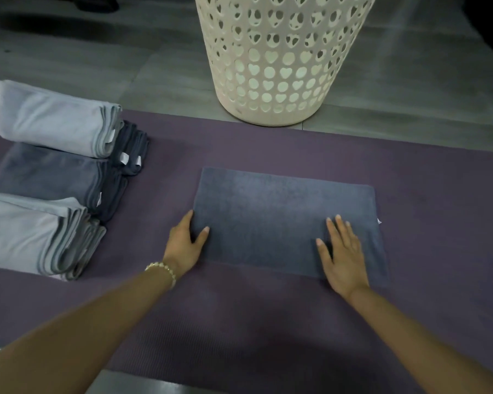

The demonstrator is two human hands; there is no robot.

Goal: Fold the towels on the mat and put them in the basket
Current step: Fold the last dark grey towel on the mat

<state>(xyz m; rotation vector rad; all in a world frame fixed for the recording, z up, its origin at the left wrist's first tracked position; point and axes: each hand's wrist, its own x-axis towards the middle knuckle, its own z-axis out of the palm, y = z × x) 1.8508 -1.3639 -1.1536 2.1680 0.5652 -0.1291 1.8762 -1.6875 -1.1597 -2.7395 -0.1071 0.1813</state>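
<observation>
- The dark towel (285,211) lies flat in a neat rectangle at the middle of the purple mat (268,322), and both bare hands are on it.
- The left grip (187,243) is wide. The fingers run straight along the towel's 9 o'clock edge, the thumb lies on top, and nothing is pinched.
- The right grip (343,257) is also wide, palm down and fingers spread, pressing the cloth near its 5 o'clock corner.
- My read on handling: it's soft terry, limp and light with no stiffness. Lift it by one corner and it will likely sag and come unfolded.
- It probably won't slide much, since the nap looks likely to cling to the mat. It isn't fragile, so firm pressure is fine.
- The best hold is probably the two short edges at 9 and 3 o'clock, pinching every layer together, or both palms under the finished bundle.
- The basket (276,66) stands at 12 o'clock, just off the mat's far edge. It's tall, so the bundle must go over the rim.
- Folded towels (54,177) are piled at 9 to 10 o'clock on the mat.
</observation>
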